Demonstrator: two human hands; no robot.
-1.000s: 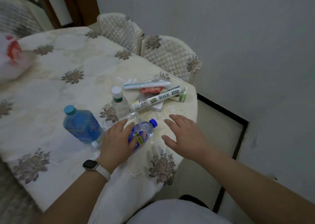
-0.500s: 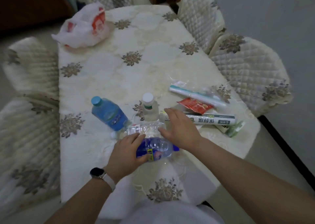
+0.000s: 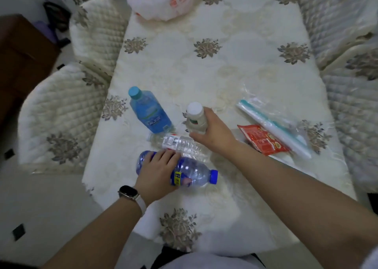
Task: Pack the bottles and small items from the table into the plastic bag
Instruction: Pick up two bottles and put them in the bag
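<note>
Your left grip (image 3: 157, 171) wraps the lying blue-capped bottle (image 3: 191, 175), likely pinning it against rolling. Your right grip (image 3: 212, 134) closes round the upright white-capped bottle (image 3: 195, 116) just behind. Taking both together probably saves a trip, since the plastic bag (image 3: 161, 0) sits well apart at the far end of the tabletop (image 3: 235, 68).

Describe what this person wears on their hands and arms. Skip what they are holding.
The left hand and right hand are bare: no gloves and no rings that I can see. Both forearms are uncovered where they show. The left wrist carries a smartwatch with a dark, rounded-rectangular face and a pale metallic rim, on a white strap. The right wrist wears nothing.
</note>
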